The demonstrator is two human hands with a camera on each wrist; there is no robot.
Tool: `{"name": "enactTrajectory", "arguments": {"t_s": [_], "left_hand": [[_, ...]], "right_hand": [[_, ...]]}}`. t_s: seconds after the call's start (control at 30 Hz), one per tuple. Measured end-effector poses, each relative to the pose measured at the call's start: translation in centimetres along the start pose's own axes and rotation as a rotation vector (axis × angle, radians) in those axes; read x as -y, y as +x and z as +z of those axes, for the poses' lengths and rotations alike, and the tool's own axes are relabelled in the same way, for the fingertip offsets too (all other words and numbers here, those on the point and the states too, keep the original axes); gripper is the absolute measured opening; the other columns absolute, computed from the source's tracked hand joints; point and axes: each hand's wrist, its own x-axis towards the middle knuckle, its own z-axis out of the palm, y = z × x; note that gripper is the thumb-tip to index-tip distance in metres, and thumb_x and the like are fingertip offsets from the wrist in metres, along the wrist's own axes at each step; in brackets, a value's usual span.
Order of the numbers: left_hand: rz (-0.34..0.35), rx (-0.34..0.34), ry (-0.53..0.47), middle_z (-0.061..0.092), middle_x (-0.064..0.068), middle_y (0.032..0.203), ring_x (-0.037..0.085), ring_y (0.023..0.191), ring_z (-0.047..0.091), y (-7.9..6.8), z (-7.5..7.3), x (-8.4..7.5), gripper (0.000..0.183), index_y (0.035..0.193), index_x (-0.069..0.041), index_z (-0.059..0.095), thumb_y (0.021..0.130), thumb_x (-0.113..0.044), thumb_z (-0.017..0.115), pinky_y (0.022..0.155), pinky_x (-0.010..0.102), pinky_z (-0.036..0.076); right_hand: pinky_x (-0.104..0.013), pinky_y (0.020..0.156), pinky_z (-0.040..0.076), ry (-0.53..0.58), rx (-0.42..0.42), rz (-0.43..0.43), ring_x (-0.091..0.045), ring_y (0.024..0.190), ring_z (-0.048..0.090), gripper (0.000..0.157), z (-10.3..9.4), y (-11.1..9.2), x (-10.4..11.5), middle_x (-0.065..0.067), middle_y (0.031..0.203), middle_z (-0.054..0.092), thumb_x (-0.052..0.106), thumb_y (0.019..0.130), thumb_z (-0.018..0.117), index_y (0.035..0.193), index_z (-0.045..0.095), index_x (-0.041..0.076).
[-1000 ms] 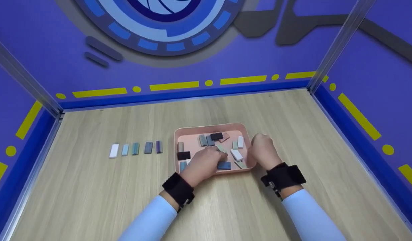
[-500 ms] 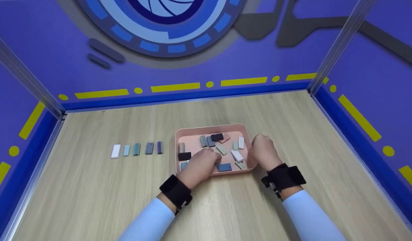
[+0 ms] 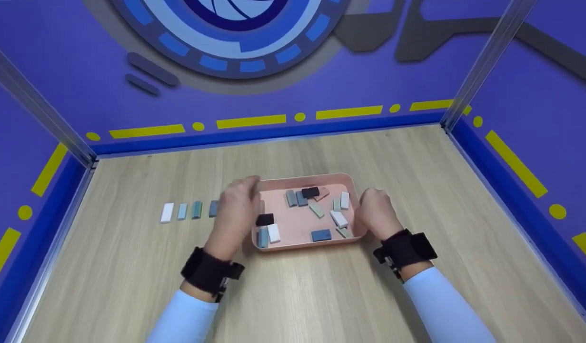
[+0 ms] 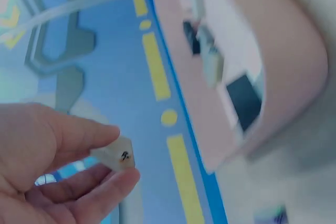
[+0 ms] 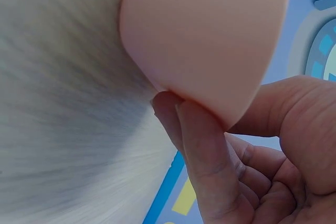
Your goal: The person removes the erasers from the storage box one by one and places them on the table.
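My left hand point(image 3: 234, 209) is raised over the left rim of the pink tray point(image 3: 302, 242). In the left wrist view, its thumb and fingers pinch a small whitish block point(image 4: 122, 155) with a dark mark on its end. My right hand point(image 3: 378, 214) grips the tray's right wall point(image 5: 210, 40), thumb on the inner side and fingers outside. Inside the tray lie several small blocks, among them a black block point(image 3: 265, 219), a white block point(image 3: 273, 233) and a dark blue block point(image 3: 321, 235). The left hand hides part of the tray's left wall.
Left of the tray, blocks stand in a spaced row on the wooden table point(image 3: 302, 295): a white block point(image 3: 167, 212), a light blue block point(image 3: 182, 211), a teal block point(image 3: 196, 209) and a grey-blue block point(image 3: 213, 208). Blue-purple panels point(image 3: 254, 105) enclose the table's back and sides.
My left hand has risen from inside the tray and moved left with the whitish block, uncovering blocks in the near left corner. The right hand has stayed on the tray wall.
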Motion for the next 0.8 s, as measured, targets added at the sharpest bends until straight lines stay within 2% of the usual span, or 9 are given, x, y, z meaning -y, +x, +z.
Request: {"name": "enactTrajectory", "arguments": {"t_s": [0.07,0.17,0.37,0.5,0.63,0.8], "left_hand": [[-0.049,-0.051,-0.015,0.064,0.009,0.114,0.022,0.107,0.061,0.0,-0.8,0.9,0.039,0.124,-0.014,0.058,0.086,-0.016,0.064,0.086,0.036,0.051],[-0.074,-0.107,-0.011,0.065,0.014,0.109,0.027,0.102,0.063,-0.1,-1.4,2.2,0.038,0.122,-0.008,0.059,0.084,-0.014,0.065,0.082,0.038,0.052],[-0.111,-0.134,0.031,0.065,0.021,0.100,0.033,0.094,0.064,-0.8,-1.0,4.6,0.032,0.114,0.000,0.062,0.083,-0.008,0.063,0.076,0.042,0.053],[-0.159,-0.081,0.028,0.065,0.024,0.099,0.035,0.093,0.064,-1.2,-0.4,5.5,0.028,0.109,0.003,0.064,0.083,-0.005,0.060,0.075,0.044,0.053],[-0.230,0.013,0.013,0.067,0.020,0.094,0.029,0.085,0.064,-1.5,0.3,6.0,0.023,0.101,0.004,0.065,0.080,0.001,0.059,0.066,0.040,0.052],[-0.288,0.108,0.002,0.058,0.012,0.075,0.022,0.064,0.052,-2.0,1.0,6.4,0.009,0.076,-0.002,0.059,0.075,0.005,0.055,0.049,0.031,0.038]], "right_hand": [[-0.029,0.045,0.033,-0.004,0.012,0.014,-0.019,0.057,0.042,0.015,0.0,0.0,0.1,-0.004,0.065,0.047,0.000,0.072,0.055,0.059,0.055,0.007],[-0.029,0.046,0.034,-0.012,0.024,0.029,-0.019,0.059,0.043,0.012,-0.1,0.0,0.2,-0.005,0.068,0.049,0.001,0.072,0.057,0.062,0.057,0.007],[-0.029,0.047,0.037,-0.010,0.047,0.038,-0.020,0.061,0.046,0.010,0.0,0.0,0.3,-0.006,0.070,0.052,0.001,0.073,0.058,0.065,0.059,0.006],[-0.029,0.047,0.037,-0.011,0.054,0.042,-0.020,0.060,0.047,0.009,-0.1,-0.1,0.3,-0.006,0.070,0.052,0.001,0.073,0.058,0.065,0.059,0.006],[-0.029,0.046,0.037,-0.016,0.060,0.052,-0.020,0.060,0.047,0.010,-0.2,-0.1,0.3,-0.005,0.069,0.052,0.002,0.074,0.058,0.064,0.058,0.006],[-0.029,0.046,0.037,-0.013,0.063,0.049,-0.019,0.059,0.046,0.011,-0.1,-0.1,0.3,-0.005,0.067,0.051,0.002,0.072,0.059,0.062,0.058,0.007]]}}
